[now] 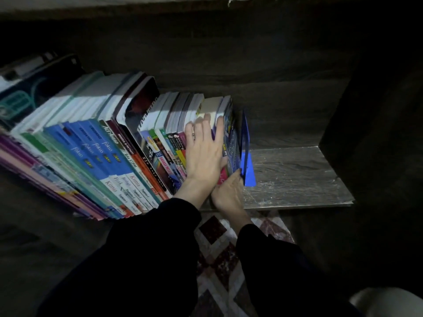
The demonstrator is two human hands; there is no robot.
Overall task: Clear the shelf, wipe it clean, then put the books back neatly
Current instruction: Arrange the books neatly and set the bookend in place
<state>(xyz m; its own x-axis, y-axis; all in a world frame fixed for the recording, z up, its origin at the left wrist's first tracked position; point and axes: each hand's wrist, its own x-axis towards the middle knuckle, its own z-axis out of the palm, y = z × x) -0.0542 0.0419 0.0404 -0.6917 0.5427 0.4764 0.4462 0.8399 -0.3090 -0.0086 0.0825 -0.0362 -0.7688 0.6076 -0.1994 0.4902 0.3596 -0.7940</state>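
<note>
A long row of upright books (96, 143) fills the left and middle of a dark wooden shelf (293, 175). My left hand (203, 152) lies flat with straight fingers on the tops and spines of the books at the row's right end. My right hand (226, 191) is lower, at the foot of the last blue book (231, 143), its fingertips hidden against the base of a blue bookend (247, 161) that stands against that book.
Right of the bookend the shelf board is bare up to the dark side wall (370, 133). A patterned rug (219, 259) lies on the floor below the shelf. A pale rounded object (386, 300) sits at the bottom right corner.
</note>
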